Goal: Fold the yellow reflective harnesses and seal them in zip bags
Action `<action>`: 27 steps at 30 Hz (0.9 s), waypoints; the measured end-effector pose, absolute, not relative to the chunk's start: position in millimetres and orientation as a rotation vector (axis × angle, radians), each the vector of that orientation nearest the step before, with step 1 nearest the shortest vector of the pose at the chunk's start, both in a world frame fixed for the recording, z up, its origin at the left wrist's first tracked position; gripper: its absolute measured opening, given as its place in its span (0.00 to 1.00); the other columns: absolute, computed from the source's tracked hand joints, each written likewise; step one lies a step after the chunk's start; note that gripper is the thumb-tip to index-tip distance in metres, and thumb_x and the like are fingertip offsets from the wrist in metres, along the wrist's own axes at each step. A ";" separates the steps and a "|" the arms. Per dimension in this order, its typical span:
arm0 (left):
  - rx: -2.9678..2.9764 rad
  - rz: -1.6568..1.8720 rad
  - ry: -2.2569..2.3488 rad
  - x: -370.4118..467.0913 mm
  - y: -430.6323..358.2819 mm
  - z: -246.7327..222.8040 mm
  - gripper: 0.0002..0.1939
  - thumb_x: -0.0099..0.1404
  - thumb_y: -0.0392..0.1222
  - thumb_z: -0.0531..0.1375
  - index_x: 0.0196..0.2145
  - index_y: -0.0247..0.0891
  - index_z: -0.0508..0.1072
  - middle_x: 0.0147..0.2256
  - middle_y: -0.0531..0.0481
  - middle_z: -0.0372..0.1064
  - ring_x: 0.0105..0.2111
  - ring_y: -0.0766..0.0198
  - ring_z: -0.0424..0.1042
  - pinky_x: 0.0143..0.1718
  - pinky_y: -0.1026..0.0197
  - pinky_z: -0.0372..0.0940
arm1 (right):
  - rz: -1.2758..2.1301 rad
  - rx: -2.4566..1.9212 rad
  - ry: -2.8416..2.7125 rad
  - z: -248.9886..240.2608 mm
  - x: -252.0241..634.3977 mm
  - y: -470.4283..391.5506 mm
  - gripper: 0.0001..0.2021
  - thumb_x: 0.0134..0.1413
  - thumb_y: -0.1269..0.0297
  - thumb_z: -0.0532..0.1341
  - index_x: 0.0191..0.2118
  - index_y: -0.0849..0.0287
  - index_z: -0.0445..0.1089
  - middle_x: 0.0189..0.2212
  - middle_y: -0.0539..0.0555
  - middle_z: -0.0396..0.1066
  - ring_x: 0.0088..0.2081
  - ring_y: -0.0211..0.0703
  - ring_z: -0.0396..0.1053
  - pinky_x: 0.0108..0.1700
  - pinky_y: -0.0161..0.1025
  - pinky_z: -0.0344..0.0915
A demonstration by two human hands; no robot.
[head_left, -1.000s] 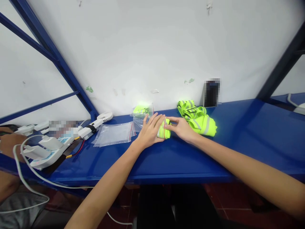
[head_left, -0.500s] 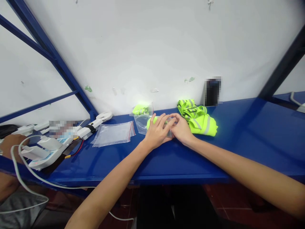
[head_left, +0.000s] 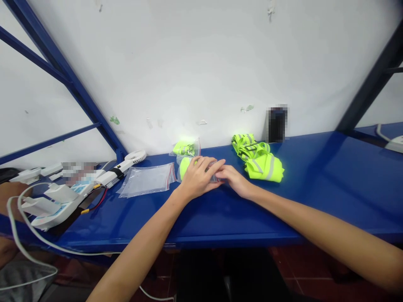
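A neon-yellow bundle [head_left: 184, 167] in a clear plastic bag lies on the blue table, partly hidden under my left hand [head_left: 199, 177]. That hand is closed over the bag. My right hand [head_left: 232, 178] meets it from the right, its fingers bent and pinched at the bag's end. Behind them, against the wall, another yellow bundle [head_left: 184, 148] sits in a clear bag. To the left lie flat clear zip bags [head_left: 147, 180] with red seal lines. Folded yellow pieces with grey reflective strips [head_left: 265, 167] rest in a row to the right.
On the left are a white power strip [head_left: 59, 212] with plugs and cables, a small white fan [head_left: 136, 156], and another person's arm [head_left: 14, 197]. A blurred dark device [head_left: 276, 124] leans on the wall. Blue frame bars [head_left: 71, 79] rise at the left.
The bagged bundle and both hands have shifted slightly left. The bag's loose part, spread out left of the bundle before, now lies close around it. The whole view has also shifted a little.
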State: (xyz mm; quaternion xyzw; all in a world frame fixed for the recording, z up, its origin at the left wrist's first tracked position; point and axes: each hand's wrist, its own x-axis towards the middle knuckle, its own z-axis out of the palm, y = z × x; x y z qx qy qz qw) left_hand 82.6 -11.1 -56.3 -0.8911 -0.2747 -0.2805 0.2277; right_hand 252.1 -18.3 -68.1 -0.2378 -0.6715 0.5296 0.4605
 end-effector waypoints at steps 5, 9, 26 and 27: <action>-2.534 -0.840 -0.687 86.9 -12.4 -52.0 0.24 0.67 0.41 0.52 0.61 0.44 0.60 0.51 0.42 0.67 0.50 0.54 0.67 0.52 0.50 0.59 | 1.170 -0.519 -1.826 -63.9 247.0 -29.9 0.21 0.54 0.58 0.63 0.54 0.56 0.67 0.52 0.55 0.69 0.55 0.51 0.65 0.56 0.46 0.62; -2.740 -1.037 -0.641 86.0 -16.2 -43.3 0.37 0.58 0.44 0.60 0.64 0.42 0.55 0.56 0.38 0.59 0.55 0.49 0.63 0.54 0.45 0.60 | 1.198 -0.607 -1.914 -62.7 246.6 -26.4 0.16 0.60 0.54 0.57 0.43 0.61 0.73 0.39 0.56 0.74 0.43 0.50 0.71 0.48 0.45 0.67; -2.903 -0.741 -1.946 64.2 6.3 -44.0 0.23 0.60 0.61 0.56 0.27 0.37 0.76 0.26 0.46 0.73 0.27 0.58 0.69 0.26 0.62 0.55 | 0.591 -1.453 -1.982 -63.9 269.3 7.1 0.21 0.48 0.52 0.64 0.46 0.58 0.64 0.28 0.51 0.72 0.28 0.43 0.67 0.28 0.35 0.56; -2.914 -0.678 -1.975 65.6 5.8 -44.6 0.22 0.58 0.61 0.58 0.27 0.37 0.76 0.26 0.47 0.73 0.27 0.58 0.69 0.26 0.62 0.54 | 0.539 -1.492 -2.022 -64.4 270.0 7.3 0.21 0.51 0.49 0.61 0.46 0.57 0.65 0.29 0.53 0.73 0.30 0.45 0.69 0.29 0.36 0.56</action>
